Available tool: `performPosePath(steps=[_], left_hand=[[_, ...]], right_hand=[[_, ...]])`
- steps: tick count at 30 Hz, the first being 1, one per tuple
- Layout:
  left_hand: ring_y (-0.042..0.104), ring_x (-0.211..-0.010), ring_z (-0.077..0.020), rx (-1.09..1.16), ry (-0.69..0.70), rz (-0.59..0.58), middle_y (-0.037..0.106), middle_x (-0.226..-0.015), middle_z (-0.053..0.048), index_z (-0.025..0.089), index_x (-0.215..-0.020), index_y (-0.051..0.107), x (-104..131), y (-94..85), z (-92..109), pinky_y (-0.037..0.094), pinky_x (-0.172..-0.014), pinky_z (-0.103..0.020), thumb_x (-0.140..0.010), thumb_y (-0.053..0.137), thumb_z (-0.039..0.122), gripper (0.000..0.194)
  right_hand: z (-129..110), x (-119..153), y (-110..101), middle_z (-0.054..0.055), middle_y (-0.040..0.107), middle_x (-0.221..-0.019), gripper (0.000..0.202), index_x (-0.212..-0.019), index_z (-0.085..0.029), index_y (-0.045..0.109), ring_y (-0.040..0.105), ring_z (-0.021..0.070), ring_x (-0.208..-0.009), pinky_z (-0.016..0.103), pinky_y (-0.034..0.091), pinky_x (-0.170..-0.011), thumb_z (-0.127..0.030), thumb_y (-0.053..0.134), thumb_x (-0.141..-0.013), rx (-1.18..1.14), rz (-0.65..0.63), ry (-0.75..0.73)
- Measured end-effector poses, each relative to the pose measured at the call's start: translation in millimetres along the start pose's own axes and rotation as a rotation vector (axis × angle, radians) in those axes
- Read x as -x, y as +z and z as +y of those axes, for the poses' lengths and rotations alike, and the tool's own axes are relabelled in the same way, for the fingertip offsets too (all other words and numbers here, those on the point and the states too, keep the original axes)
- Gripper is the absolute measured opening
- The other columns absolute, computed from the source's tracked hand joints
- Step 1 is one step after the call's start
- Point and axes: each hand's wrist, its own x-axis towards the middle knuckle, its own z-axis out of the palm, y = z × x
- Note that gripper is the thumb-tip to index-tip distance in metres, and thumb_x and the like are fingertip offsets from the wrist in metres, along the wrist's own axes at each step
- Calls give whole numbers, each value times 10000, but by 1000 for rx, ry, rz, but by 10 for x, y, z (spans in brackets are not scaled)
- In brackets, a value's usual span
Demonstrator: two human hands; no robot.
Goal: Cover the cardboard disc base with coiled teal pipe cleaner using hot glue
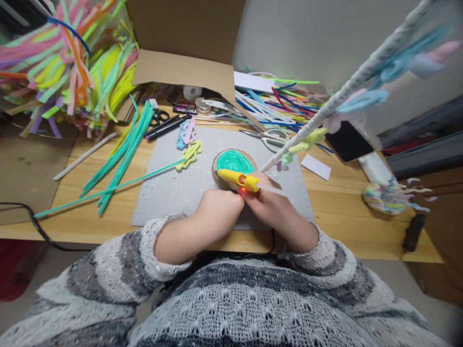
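A yellow glue gun (231,177) with a lit red light lies across the near side of a round wood slice (216,166) whose top is covered in green. My right hand (267,200) is wrapped round the glue gun, and a pale glue stick (269,188) juts out of its back end. Curled closed beside it is my left hand (221,207), just below the wood slice; what its fingers hold, if anything, is hidden. A white wrapped stem (318,113) with pastel pieces leans up to the right from behind my right hand.
Under the slice is a grey mat (162,193). Yellow (190,155) and pink bent shapes, green fuzzy sticks (126,159) and black markers (168,127) are at the left. Scissors (273,139), a phone (349,140) and a white card (316,166) are at the right, a cardboard box (184,72) behind.
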Motion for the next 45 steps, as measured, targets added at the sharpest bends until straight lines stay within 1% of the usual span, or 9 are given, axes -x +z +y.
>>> performPosePath(steps=[9, 15, 20, 27, 31, 34, 37, 41, 45], left_hand=[[696, -756, -284, 13, -24, -2, 718, -795, -155, 123, -847, 713, -2, 17, 1, 507, -631, -358, -910, 421, 180, 304], [682, -716, -268, 25, -39, 31, 706, -753, -140, 135, -843, 701, -8, 36, -28, 486, -608, -344, -884, 432, 213, 283], [636, -708, -211, 190, -32, 93, 700, -806, -85, 169, -849, 665, -22, -79, -144, 436, -608, -295, -807, 484, 198, 188], [598, -640, -152, 489, -126, 53, 668, -710, -14, 168, -874, 610, -54, -137, -394, 405, -612, -251, -830, 484, 157, 135], [604, -759, -178, 396, -102, 134, 689, -844, -41, 174, -828, 630, -46, -144, -460, 406, -668, -270, -827, 506, 180, 124], [608, -780, -187, 365, -117, 112, 699, -882, -50, 180, -843, 649, -35, -160, -455, 411, -681, -282, -832, 504, 199, 147], [618, -785, -193, 338, -137, 89, 709, -890, -54, 185, -847, 664, -26, -161, -442, 416, -679, -284, -824, 515, 213, 153], [623, -768, -190, 337, -149, 83, 719, -886, -56, 182, -840, 674, -33, -148, -452, 415, -666, -282, -815, 527, 232, 157], [613, -738, -194, 348, -183, 80, 713, -836, -53, 182, -830, 675, -52, -152, -481, 402, -652, -284, -832, 575, 298, 153]], right_hand=[[63, 414, -152, 58, 671, -942, 130, -945, -212, 621, 634, 209, -856, 376, 523, -778, -324, 575, -898, -210, 170, 41], [419, 882, -282, 50, 668, -776, 221, -868, -239, 642, 604, 206, -645, 382, 517, -600, -456, 627, -829, -544, 222, 427], [692, 785, -509, 18, 590, -705, 312, -874, -244, 598, 472, 137, -487, 305, 445, -464, -529, 473, -876, -870, 250, 635], [1068, 398, -785, 29, 620, -666, 337, -782, -202, 592, 506, 119, -459, 272, 451, -461, -511, 491, -869, -776, 85, 874], [1151, 219, -896, 61, 598, -570, 426, -667, -191, 586, 560, 181, -493, 327, 453, -502, -541, 473, -882, -305, 17, 941], [1106, 148, -964, 75, 544, -501, 432, -537, -198, 551, 582, 245, -589, 337, 404, -533, -554, 661, -755, 71, 78, 912], [952, 101, -905, 97, 614, -621, 303, -631, -193, 623, 601, 257, -689, 341, 406, -586, -463, 691, -750, 418, 268, 646], [721, -24, -532, 65, 705, -846, 153, -895, -224, 711, 617, 202, -720, 333, 477, -627, -337, 659, -806, 79, 106, 124], [667, -156, -154, 54, 721, -985, 139, -920, -241, 731, 657, 220, -884, 378, 538, -767, -206, 678, -796, -61, 66, 59]])
